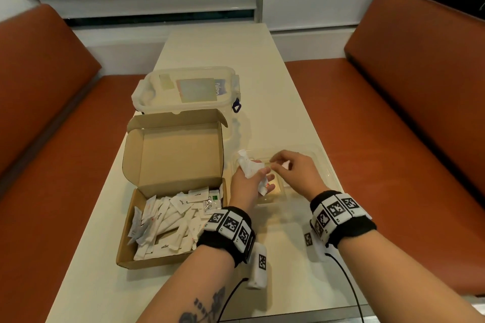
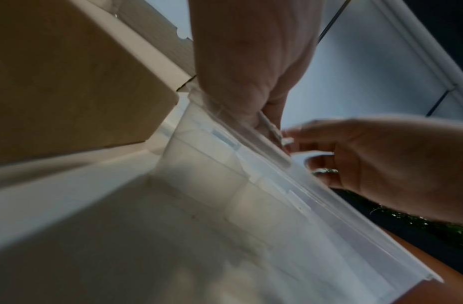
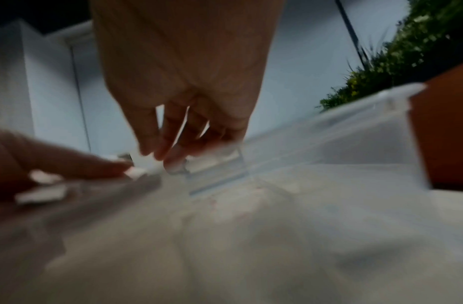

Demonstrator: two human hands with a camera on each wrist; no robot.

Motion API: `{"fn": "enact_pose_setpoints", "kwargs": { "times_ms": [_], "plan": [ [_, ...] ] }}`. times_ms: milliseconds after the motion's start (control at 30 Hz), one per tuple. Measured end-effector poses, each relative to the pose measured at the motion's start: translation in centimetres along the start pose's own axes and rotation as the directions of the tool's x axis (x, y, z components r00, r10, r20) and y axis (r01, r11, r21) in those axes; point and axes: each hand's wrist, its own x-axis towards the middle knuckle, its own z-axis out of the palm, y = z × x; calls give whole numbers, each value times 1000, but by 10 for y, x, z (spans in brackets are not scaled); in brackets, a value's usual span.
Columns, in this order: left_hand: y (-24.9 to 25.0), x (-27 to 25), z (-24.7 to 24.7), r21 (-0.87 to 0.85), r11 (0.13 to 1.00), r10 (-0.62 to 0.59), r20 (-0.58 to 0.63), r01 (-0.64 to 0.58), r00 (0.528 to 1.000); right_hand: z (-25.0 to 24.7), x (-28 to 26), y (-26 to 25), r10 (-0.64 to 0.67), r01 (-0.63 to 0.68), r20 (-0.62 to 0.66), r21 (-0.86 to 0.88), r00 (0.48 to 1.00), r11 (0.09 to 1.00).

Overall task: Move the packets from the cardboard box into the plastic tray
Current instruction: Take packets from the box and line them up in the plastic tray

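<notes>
Left hand (image 1: 246, 183) grips a bunch of small white paper packets (image 1: 250, 166) over the near-left corner of the clear shallow plastic tray (image 1: 329, 165). Right hand (image 1: 294, 168) hovers over the tray, fingers loosely curled, fingertips (image 3: 170, 156) right by the bunch; whether they pinch a packet can't be told, blurred. Open brown cardboard box (image 1: 131, 244), lid up, sits just left of the tray on the cream worktop (image 1: 236, 42), still heaped with white packets (image 1: 170, 223). Clear lidded plastic container (image 1: 183, 92) stands behind the box.
</notes>
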Motion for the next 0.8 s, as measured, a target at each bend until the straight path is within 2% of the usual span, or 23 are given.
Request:
{"fn": "enact_pose_setpoints", "kwargs": {
  "times_ms": [67, 133, 267, 367, 467, 633, 800],
  "plan": [
    [2, 1, 2, 46, 999, -3, 9, 2, 1000, 0, -2, -11, -24, 12, 86, 135, 996, 991],
    [2, 2, 2, 68, 998, -18, 0, 18, 1000, -1, -1, -16, -27, 6, 143, 146, 989, 989],
    [1, 2, 0, 39, 999, 0, 1, 0, 1000, -2, 2, -16, 26, -58, 170, 185, 985, 981],
    [-1, 0, -2, 48, 998, 34, 23, -35, 999, 2, 0, -12, 24, -53, 202, 141, 979, 989],
    [-2, 0, -1, 70, 997, 33, 33, -35, 999, 5, 0, -9, 72, -96, 137, 175, 988, 980],
    [1, 2, 2, -27, 996, -84, -9, 84, 996, 6, 4, -3, 123, -134, 59, 248, 991, 959],
    [0, 2, 3, -11, 999, -47, -29, 47, 998, -1, 6, -3, 125, -133, 47, 419, 991, 898]
  ]
}}
